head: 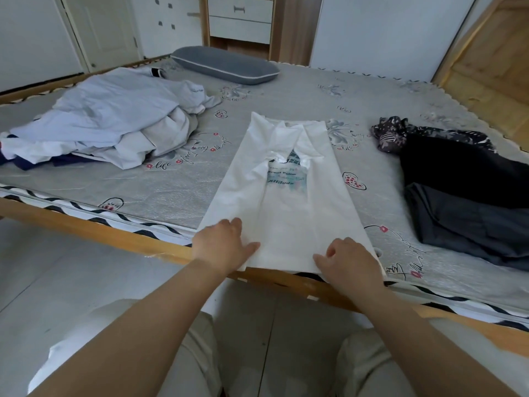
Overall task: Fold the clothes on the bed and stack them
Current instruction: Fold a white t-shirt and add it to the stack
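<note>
A person's left hand (226, 247) and right hand (346, 263) press the near hem of a white shirt (289, 202), sides folded in, at the bed's (177, 184) front edge; left fingers lie flat, right fingers curl onto the cloth. Unfolded light clothes (108, 121) are heaped far left, dark clothes (469, 190) lie right, and a grey pillow (224, 64) sits beyond.

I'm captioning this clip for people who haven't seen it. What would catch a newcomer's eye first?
First, the white T-shirt in the middle of the bed, its sides folded in over a printed front, with the left hand and right hand at its near hem. Next, a rumpled pile of pale clothes at the left and dark folded garments at the right.
</note>
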